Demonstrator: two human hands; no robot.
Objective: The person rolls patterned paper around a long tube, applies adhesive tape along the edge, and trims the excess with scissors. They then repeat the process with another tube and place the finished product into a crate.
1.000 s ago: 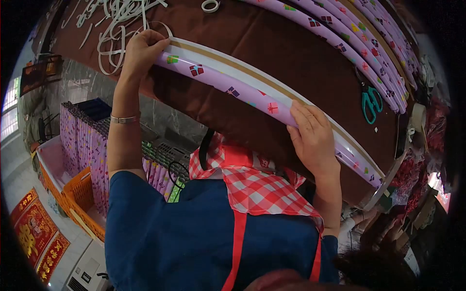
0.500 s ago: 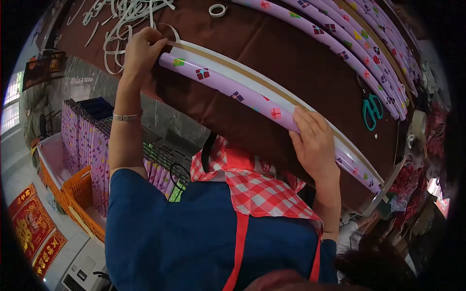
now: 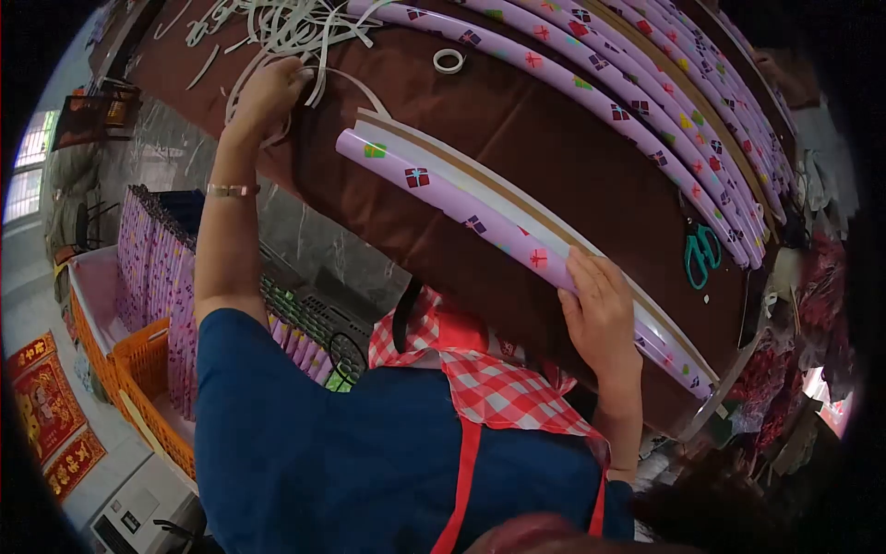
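A partly rolled sheet of lilac wrapping paper (image 3: 415, 174) with gift-box prints lies across the brown-covered table. Along its unrolled white edge runs a brown strip (image 3: 461, 162). Beyond the roll's left end, my left hand (image 3: 268, 100) is closed in a pinch on a thin white tape strip (image 3: 355, 81). That strip arcs from my fingers toward the brown strip's left end. My right hand (image 3: 598, 309) rests on the right half of the roll, its fingers stretched flat over the paper and the thumb apart.
Loose white strips (image 3: 295, 28) are heaped at the far left, near a tape roll (image 3: 448, 61). Several finished-looking lilac rolls (image 3: 591, 88) lie along the back. Teal scissors (image 3: 701, 256) are at right. An orange crate (image 3: 138, 365) with lilac rolls stands below left.
My left hand has moved away from the paper's left end, with the white strip now stretching between them. My right hand stays on the roll. The whole view has shifted slightly.
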